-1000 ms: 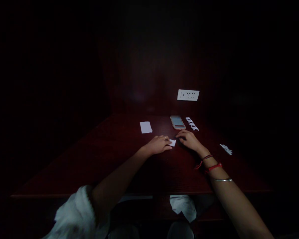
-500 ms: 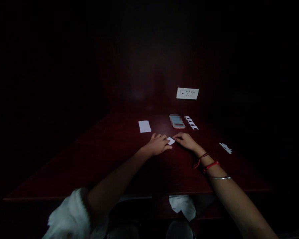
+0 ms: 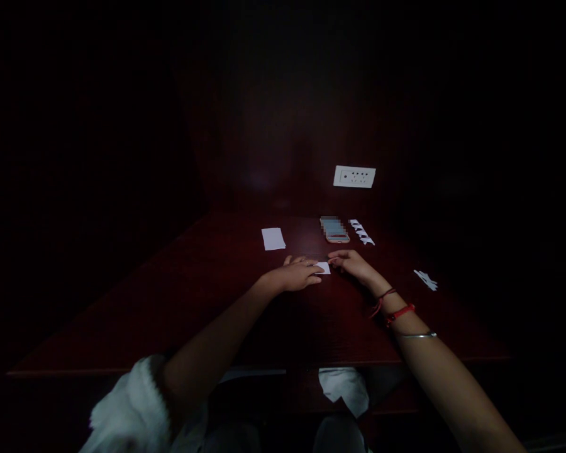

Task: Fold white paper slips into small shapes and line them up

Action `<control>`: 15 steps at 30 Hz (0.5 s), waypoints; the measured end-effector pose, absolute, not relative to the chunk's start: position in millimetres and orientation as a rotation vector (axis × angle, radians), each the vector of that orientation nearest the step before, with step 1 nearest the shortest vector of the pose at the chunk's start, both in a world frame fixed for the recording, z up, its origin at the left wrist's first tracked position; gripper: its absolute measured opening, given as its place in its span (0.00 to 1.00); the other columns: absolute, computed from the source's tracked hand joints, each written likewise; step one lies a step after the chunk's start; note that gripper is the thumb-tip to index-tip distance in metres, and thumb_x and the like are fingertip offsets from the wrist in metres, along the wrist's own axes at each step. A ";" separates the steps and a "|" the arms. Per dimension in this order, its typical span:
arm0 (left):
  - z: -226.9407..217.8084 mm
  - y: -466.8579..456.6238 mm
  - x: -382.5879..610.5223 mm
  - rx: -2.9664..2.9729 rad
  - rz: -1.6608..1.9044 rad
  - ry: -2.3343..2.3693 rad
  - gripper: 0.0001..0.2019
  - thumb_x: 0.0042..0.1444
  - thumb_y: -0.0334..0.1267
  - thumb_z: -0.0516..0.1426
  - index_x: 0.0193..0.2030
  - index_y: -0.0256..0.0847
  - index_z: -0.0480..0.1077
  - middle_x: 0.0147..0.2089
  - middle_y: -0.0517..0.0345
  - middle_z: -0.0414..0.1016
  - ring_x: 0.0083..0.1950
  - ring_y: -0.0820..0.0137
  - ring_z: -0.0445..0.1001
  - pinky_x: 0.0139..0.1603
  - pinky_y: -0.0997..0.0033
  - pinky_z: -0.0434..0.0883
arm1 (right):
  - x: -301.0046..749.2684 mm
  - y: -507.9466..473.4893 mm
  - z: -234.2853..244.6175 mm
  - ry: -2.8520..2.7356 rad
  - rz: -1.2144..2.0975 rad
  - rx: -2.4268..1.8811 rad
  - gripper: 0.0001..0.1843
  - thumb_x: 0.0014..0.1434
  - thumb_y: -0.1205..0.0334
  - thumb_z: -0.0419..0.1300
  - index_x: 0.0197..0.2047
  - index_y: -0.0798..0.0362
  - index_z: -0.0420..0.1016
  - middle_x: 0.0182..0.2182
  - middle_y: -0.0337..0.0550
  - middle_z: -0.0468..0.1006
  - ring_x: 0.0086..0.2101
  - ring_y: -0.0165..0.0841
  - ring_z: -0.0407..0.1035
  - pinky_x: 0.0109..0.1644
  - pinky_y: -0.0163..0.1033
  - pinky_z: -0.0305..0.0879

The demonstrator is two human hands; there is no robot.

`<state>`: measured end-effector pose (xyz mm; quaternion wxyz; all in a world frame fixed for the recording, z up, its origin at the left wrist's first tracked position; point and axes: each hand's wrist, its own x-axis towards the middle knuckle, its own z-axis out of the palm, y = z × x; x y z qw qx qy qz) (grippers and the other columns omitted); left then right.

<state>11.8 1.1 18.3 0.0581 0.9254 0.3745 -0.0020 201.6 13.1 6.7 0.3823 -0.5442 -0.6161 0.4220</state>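
My left hand (image 3: 299,275) rests on the table with its fingers stretched over a small piece of white paper (image 3: 324,268). The fingers cover the paper's left part; its right part shows as a flat, roughly square shape. Just to the right is my right hand (image 3: 353,264), its fingers loosely bent and its tips close to the paper's upper right corner. Nothing shows in that hand, and I cannot tell whether a fingertip touches the paper.
A white paper stack (image 3: 273,239) lies beyond my left hand. Farther back are a phone (image 3: 334,230), partly pixelated, and a row of folded white papers (image 3: 361,232). Paper strips (image 3: 425,280) lie at right. A socket panel (image 3: 354,177) is on the wall behind the dark red table (image 3: 170,314).
My left hand has shifted slightly left and flattened over the paper. The paper now sits squarer and lower, and my right fingertips have drawn back a little from it.
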 end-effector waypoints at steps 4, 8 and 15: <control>19.3 1.9 10.3 2.744 -0.082 1.124 0.20 0.54 0.52 0.37 0.52 0.56 0.50 0.59 0.63 0.42 0.58 0.56 0.40 0.50 0.45 0.40 | 202.7 9.7 8.7 -1.499 1.171 -1.355 0.14 0.42 0.73 0.54 0.36 0.59 0.67 0.29 0.43 0.73 0.25 0.23 0.63 0.21 0.25 0.56; 18.7 3.2 9.4 2.748 -0.086 1.104 0.20 0.54 0.52 0.36 0.52 0.57 0.49 0.60 0.63 0.41 0.58 0.55 0.40 0.50 0.45 0.41 | 200.8 7.3 9.9 -1.444 1.220 -1.286 0.16 0.40 0.74 0.55 0.36 0.59 0.66 0.29 0.42 0.71 0.24 0.23 0.63 0.23 0.26 0.58; 17.8 3.4 10.3 2.753 -0.094 1.111 0.18 0.54 0.50 0.38 0.52 0.55 0.50 0.60 0.63 0.40 0.58 0.57 0.40 0.50 0.46 0.43 | 196.9 10.0 4.8 -1.496 1.168 -1.198 0.18 0.37 0.75 0.56 0.37 0.59 0.66 0.26 0.37 0.68 0.20 0.20 0.59 0.23 0.27 0.57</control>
